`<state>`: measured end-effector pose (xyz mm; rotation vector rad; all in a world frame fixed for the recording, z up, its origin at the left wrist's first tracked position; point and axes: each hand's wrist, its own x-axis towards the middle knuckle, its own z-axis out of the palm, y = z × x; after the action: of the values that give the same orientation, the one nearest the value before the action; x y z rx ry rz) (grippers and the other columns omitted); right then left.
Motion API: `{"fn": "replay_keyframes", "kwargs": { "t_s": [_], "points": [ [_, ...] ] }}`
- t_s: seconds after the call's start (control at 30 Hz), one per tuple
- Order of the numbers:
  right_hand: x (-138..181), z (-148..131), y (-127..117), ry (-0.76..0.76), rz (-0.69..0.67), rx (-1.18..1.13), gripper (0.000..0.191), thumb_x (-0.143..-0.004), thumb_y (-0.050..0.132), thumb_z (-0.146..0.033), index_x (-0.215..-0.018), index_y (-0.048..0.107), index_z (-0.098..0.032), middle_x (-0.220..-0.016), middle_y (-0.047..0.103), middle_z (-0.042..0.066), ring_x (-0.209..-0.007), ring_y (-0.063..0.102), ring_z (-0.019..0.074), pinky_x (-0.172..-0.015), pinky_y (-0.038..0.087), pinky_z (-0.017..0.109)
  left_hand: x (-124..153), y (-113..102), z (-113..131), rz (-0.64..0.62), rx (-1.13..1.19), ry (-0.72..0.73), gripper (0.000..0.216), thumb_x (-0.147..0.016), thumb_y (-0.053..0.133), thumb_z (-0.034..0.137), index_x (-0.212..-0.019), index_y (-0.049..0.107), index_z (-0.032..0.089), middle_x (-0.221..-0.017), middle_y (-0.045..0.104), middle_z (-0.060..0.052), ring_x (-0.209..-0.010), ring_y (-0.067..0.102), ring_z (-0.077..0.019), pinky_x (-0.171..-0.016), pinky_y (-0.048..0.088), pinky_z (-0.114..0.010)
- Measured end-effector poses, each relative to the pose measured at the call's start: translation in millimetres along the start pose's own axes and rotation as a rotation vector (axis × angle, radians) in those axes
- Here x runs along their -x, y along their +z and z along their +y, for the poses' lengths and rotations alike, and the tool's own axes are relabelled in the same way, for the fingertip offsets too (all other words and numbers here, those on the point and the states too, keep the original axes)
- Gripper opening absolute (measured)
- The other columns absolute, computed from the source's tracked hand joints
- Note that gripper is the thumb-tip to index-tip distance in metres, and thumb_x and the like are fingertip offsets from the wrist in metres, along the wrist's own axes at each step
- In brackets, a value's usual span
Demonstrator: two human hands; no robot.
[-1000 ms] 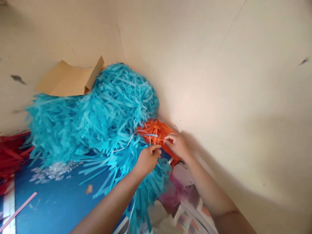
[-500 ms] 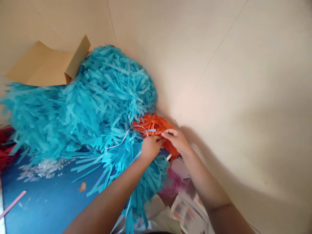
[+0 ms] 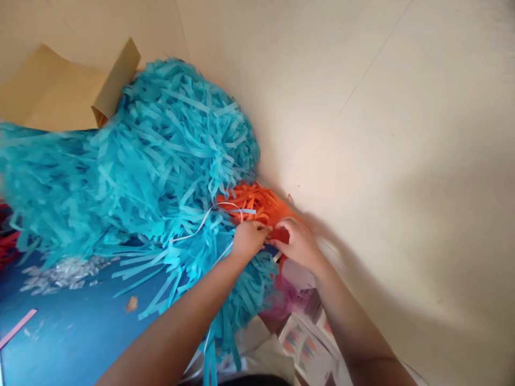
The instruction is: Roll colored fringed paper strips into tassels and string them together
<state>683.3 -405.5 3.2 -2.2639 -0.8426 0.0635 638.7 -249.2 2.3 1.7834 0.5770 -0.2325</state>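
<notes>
My left hand [image 3: 251, 239] is closed, thumb and fingertips pinched together at the edge of an orange paper fringe [image 3: 255, 198]. Close on its right, my right hand [image 3: 300, 244] has curled fingers at the same fringe, with orange paper showing between thumb and forefinger. The exact bit of paper between the fingertips is too small to make out. A large shaggy shape covered in blue paper fringe [image 3: 173, 145] lies behind and left of my hands. A thin white ribbon [image 3: 197, 228] loops over the blue strips and runs behind my left hand.
A bent brown sheet of card [image 3: 60, 91] rests on the blue fringe. On the blue table [image 3: 80, 343] lie silvery clear scraps [image 3: 68, 273] and a pink strip [image 3: 18, 329]. A pale wall [image 3: 382, 134] stands close on the right. Printed boxes [image 3: 301, 343] and purple netting [image 3: 281, 297] sit below.
My right hand has shifted slightly right and down, its fingers more curled and its thumb lower. My left hand stays nearly in place. The view has shifted a little.
</notes>
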Motion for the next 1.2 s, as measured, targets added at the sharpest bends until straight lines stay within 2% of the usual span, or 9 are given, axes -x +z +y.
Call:
{"fn": "replay_keyframes", "kwargs": {
  "t_s": [0.07,0.2,0.37,0.53,0.73,0.93,1.07,1.2],
  "points": [
    [8.1,3.1,0.2,0.001,-0.002,0.045,0.014,-0.075,0.071,-0.017,-0.087,0.063,-0.02,-0.092,0.064,0.005,-0.088,0.061,0.021,-0.08,0.048,0.034,-0.8,0.7,-1.4,0.003,0.009,-0.006,0.02,-0.082,0.061,0.03,-0.068,0.068,0.018,-0.072,0.076,-0.004,-0.066,0.073,-0.0158,-0.046,0.051,-0.017],
    [9.9,8.5,0.4,0.021,-0.01,-0.041,0.012,-0.078,0.064,-0.009,-0.075,0.063,-0.02,-0.084,0.063,0.002,-0.079,0.061,0.0167,-0.075,0.047,0.029,-3.6,3.5,-4.6,0.005,0.019,-0.016,0.02,-0.083,0.061,0.032,-0.072,0.069,0.018,-0.075,0.076,-0.004,-0.067,0.073,-0.0145,-0.046,0.05,-0.016],
    [6.4,10.5,0.2,0.017,-0.044,-0.028,0.008,-0.077,0.07,-0.014,-0.076,0.064,-0.019,-0.082,0.062,0.002,-0.077,0.06,0.0165,-0.071,0.046,0.028,-4.9,4.7,-4.9,0.012,0.02,-0.017,0.019,-0.083,0.062,0.032,-0.073,0.069,0.018,-0.076,0.076,-0.003,-0.068,0.073,-0.0148,-0.046,0.05,-0.016],
    [7.6,10.3,0.6,0.023,-0.063,-0.05,0.012,-0.079,0.062,-0.009,-0.073,0.063,-0.019,-0.082,0.062,0.002,-0.075,0.06,0.015,-0.071,0.045,0.027,-4.5,4.7,-5.1,0.021,0.026,-0.023,0.019,-0.083,0.062,0.031,-0.072,0.068,0.018,-0.074,0.076,-0.003,-0.066,0.073,-0.0144,-0.045,0.049,-0.016],
    [8.0,6.3,0.0,0.041,-0.101,0.003,0.008,-0.078,0.065,-0.012,-0.075,0.062,-0.019,-0.08,0.062,0.002,-0.076,0.058,0.0167,-0.07,0.043,0.028,-4.3,5.0,-2.9,0.015,0.055,-0.026,0.017,-0.084,0.063,0.029,-0.073,0.068,0.017,-0.075,0.075,-0.004,-0.066,0.072,-0.0141,-0.046,0.049,-0.016],
    [5.8,10.9,-6.5,0.101,-0.12,-0.153,0.012,-0.079,0.058,-0.01,-0.071,0.062,-0.019,-0.075,0.062,0.0,-0.066,0.056,0.0132,-0.064,0.04,0.024,2.0,4.4,1.2,-0.049,0.116,-0.05,0.033,-0.087,0.059,0.044,-0.08,0.069,0.014,-0.082,0.076,-0.008,-0.07,0.073,-0.0171,-0.046,0.052,-0.019],
    [3.6,11.5,-11.1,0.105,-0.168,-0.176,0.013,-0.081,0.056,-0.012,-0.072,0.062,-0.018,-0.075,0.061,0.0,-0.068,0.055,0.0134,-0.065,0.039,0.025,5.8,3.7,-0.8,-0.102,0.105,-0.038,0.02,-0.079,0.069,0.034,-0.081,0.072,0.014,-0.073,0.075,-0.005,-0.071,0.073,-0.0183,-0.048,0.054,-0.02],
    [2.2,10.0,-12.3,0.103,-0.182,-0.184,0.012,-0.079,0.056,-0.011,-0.071,0.063,-0.018,-0.076,0.062,0.0,-0.068,0.056,0.0131,-0.065,0.039,0.024,3.4,6.5,-4.2,-0.11,0.095,-0.031,0.01,-0.078,0.068,0.024,-0.081,0.074,0.016,-0.071,0.075,-0.003,-0.07,0.073,-0.0177,-0.049,0.054,-0.019]
  ]
}}
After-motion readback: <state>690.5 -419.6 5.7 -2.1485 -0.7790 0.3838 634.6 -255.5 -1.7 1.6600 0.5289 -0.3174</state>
